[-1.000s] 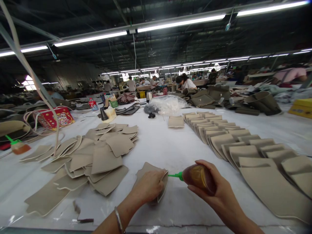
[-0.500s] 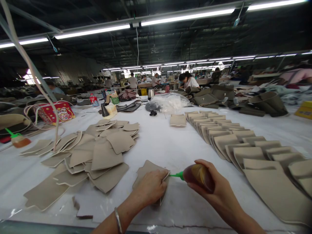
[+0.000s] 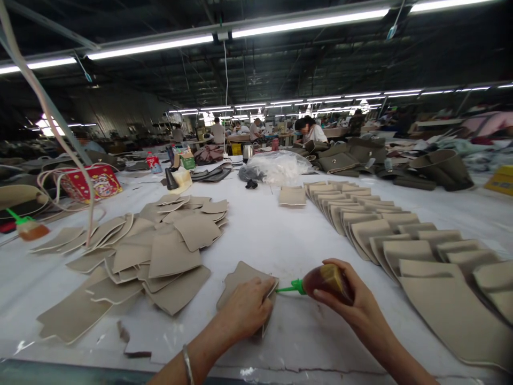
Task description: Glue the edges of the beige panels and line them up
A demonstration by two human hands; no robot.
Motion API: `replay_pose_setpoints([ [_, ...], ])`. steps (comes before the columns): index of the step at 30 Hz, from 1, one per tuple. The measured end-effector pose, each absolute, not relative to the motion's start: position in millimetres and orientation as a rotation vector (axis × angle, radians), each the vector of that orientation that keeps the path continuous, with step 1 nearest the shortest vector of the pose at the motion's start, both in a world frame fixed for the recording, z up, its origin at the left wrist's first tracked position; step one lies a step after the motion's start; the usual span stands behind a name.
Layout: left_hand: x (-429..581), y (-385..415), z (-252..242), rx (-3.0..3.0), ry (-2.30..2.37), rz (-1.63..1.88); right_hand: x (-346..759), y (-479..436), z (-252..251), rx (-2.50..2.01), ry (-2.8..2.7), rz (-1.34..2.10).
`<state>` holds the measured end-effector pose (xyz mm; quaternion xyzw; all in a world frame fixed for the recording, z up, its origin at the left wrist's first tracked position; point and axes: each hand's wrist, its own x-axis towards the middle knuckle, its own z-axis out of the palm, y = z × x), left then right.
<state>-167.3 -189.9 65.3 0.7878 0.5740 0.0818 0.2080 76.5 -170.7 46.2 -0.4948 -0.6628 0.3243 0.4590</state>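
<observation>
My left hand [image 3: 250,306], fingers curled together, holds a taupe leather-like piece [image 3: 236,279] down on the white-covered table. This piece looks folded, with its right edge raised under my fingertips. In my right hand [image 3: 352,302] is a squeeze bottle [image 3: 326,283] of brownish liquid, lying nearly level. Its green nozzle [image 3: 292,287] points left, and the tip is at the piece's right edge beside my left fingers. Whether liquid is coming out is too small to tell. A loose heap of similar pieces [image 3: 176,254] lies to the left.
Overlapping rows of folded pieces [image 3: 404,251] run along the right, with a small stack [image 3: 292,197] behind. Another green-tipped bottle [image 3: 32,229] lies far left by a red box [image 3: 92,182] and a hanging cable [image 3: 52,112]. Clear plastic [image 3: 276,167] and dark bags [image 3: 348,155] sit farther back.
The nozzle tip has shifted slightly left and down along the piece's edge as my right hand moved a little. My left hand keeps its hold.
</observation>
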Motion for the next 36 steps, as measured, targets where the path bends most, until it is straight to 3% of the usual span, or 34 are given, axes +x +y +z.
replay_pose_setpoints([
  [29,-172,-199,61,2.131,1.579,0.296,71,-210,43,-1.16,-1.593,1.124],
  [36,-170,-200,62,2.14,1.63,0.234,71,-211,37,-1.199,-1.537,0.998],
])
